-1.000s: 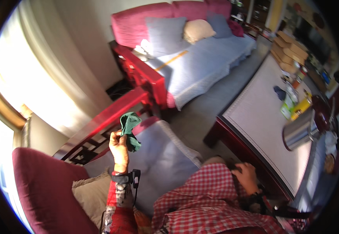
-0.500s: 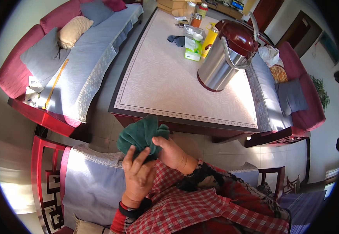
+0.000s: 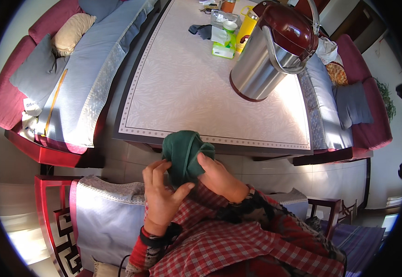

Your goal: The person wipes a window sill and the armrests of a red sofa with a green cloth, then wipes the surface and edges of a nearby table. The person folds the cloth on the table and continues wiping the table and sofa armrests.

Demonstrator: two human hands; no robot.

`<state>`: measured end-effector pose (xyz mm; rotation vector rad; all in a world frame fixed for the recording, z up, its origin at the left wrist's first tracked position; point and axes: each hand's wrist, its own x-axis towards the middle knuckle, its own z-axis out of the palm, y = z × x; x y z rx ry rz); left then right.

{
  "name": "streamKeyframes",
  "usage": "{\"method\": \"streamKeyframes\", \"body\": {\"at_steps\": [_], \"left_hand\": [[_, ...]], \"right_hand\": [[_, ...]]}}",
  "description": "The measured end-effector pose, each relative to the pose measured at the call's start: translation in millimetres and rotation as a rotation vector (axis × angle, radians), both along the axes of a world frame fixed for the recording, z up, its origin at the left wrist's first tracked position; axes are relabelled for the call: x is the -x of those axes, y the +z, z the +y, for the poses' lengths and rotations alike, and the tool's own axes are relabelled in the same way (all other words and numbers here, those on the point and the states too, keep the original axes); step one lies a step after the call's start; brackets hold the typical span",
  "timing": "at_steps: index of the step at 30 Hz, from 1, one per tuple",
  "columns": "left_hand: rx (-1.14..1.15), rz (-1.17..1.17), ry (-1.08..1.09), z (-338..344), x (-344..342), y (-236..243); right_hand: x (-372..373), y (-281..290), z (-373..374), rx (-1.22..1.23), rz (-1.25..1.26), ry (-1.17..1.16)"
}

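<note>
the table (image 3: 173, 92) carries a steel flask (image 3: 256, 69), tissue pack (image 3: 224, 50) and dark cloth (image 3: 202, 31).

We look into a home's living room: one cushioned sofa (image 3: 106, 55) at ten o'clock, another sofa (image 3: 323, 104) between two and three, a table (image 3: 178, 101) at twelve, a steel vacuum flask (image 3: 261, 64) at one.

Green cloth (image 3: 178, 157), red-and-white checked fabric (image 3: 219, 249)

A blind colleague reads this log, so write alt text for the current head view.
A person's right hand grips a bundled green cloth, with the left hand, fingers spread, at its left side. Beyond them, a table carries a large steel flask, a yellow bottle and a tissue pack; sofas stand on either side.
</note>
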<state>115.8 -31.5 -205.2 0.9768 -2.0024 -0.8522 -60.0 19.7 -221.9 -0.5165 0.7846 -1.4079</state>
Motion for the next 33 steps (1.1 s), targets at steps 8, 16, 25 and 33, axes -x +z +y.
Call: {"method": "streamKeyframes", "body": {"at_steps": [8, 16, 25, 33], "left_hand": [[-0.662, 0.199, -0.215, -55.3, 13.5, 3.2], [0.662, -0.390, 0.193, -157.0, 74.6, 42.9], [0.276, -0.080, 0.484, -73.1, 38.4, -92.1], [-0.289, 0.252, 0.719, -102.0, -2.3, -147.6]], "right_hand": [[79.0, 46.4, -20.3, 0.114, 0.210, 0.063], [176.0, 27.2, -53.5, -0.131, 1.220, -0.705], [181.6, -42.0, -10.6, -0.068, 1.765, -0.716], [185.7, -63.3, -58.2, -0.400, 1.987, -0.590]]}}
